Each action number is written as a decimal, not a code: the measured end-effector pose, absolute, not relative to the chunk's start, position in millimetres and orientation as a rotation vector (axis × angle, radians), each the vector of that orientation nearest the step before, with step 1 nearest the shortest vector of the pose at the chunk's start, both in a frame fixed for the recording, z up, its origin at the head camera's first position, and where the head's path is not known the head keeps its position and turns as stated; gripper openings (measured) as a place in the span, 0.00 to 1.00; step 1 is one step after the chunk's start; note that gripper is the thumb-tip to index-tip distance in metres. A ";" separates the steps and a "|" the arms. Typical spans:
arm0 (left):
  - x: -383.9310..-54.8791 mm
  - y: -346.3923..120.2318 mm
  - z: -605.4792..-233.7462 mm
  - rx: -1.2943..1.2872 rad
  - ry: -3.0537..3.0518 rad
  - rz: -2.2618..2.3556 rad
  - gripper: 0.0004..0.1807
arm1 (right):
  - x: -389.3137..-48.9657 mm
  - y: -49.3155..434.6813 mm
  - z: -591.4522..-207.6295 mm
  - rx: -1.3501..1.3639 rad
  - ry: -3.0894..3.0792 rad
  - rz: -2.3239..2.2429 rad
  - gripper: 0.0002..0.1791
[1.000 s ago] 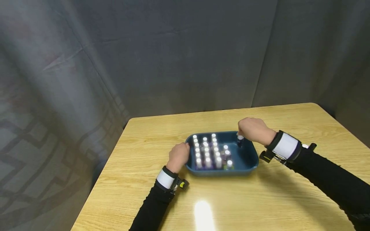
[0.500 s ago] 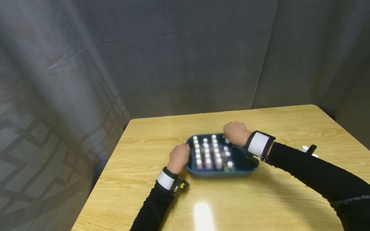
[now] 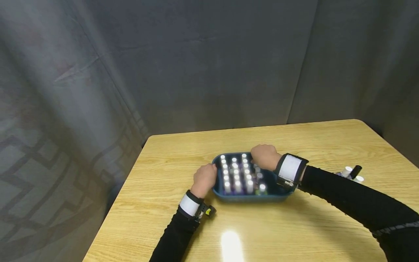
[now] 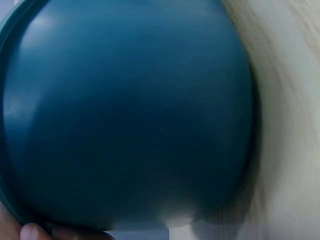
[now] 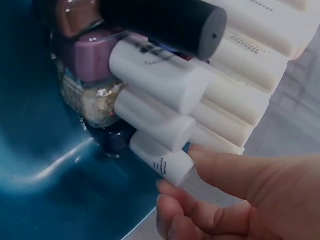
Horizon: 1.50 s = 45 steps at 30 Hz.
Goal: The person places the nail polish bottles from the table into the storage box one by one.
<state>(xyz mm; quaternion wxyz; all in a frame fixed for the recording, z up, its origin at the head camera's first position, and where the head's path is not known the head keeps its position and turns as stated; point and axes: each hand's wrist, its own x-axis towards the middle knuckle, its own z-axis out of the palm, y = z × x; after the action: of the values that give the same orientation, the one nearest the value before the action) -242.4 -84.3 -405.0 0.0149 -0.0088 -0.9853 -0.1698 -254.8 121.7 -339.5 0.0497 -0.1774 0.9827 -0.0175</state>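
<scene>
In the head view, my left hand (image 3: 204, 179) grips the left end of a dark teal tray (image 3: 252, 198); the left wrist view shows its fingertips (image 4: 31, 232) at the rim. My right hand (image 3: 266, 157) is over the tray's far side. In the right wrist view, its thumb and fingers pinch the white cap end of a dark nail polish bottle (image 5: 161, 156). That bottle stands at the end of a row, beside a glittery nail polish bottle (image 5: 95, 102) and a mauve nail polish bottle (image 5: 92, 56). Several white-capped nail polish bottles (image 3: 238, 185) stand in rows on the tray's left.
Right of the tray, a few white-capped bottles (image 3: 347, 171) and a black-capped bottle (image 3: 355, 171) stand on the wooden table (image 3: 176, 153), partly behind my right forearm. A black-capped bottle (image 5: 165, 25) is also inside the tray. A grey curtain (image 3: 212, 72) hangs behind the table.
My right hand has moved left across the tray with the dark bottle, from its right end to the end of a row, then stayed nearly still. The left hand keeps its hold on the tray.
</scene>
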 end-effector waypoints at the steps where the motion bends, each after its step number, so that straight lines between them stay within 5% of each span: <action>1: -242.3 -84.2 -404.8 -0.027 -3.067 -0.528 0.26 | -254.8 121.9 -340.1 -0.542 2.987 -0.054 0.09; 13: -242.4 -84.6 -405.0 -0.040 -3.053 -0.512 0.25 | -255.1 122.7 -340.1 -0.508 2.961 -0.053 0.12; 23: -240.8 -85.1 -405.7 -0.076 -3.051 -0.522 0.25 | -233.6 164.4 -331.2 -0.421 3.088 -0.275 0.25; 45: -242.4 -89.5 -403.2 -0.026 -3.057 -0.535 0.25 | -184.3 316.2 -358.4 -0.230 3.278 -0.308 0.10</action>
<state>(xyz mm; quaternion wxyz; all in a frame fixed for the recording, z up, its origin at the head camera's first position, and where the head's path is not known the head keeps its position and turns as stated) -242.4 -89.5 -403.2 0.0191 -0.0083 -0.9848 -0.1723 -184.3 316.2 -358.4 -0.0793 -0.0695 0.9901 -0.0929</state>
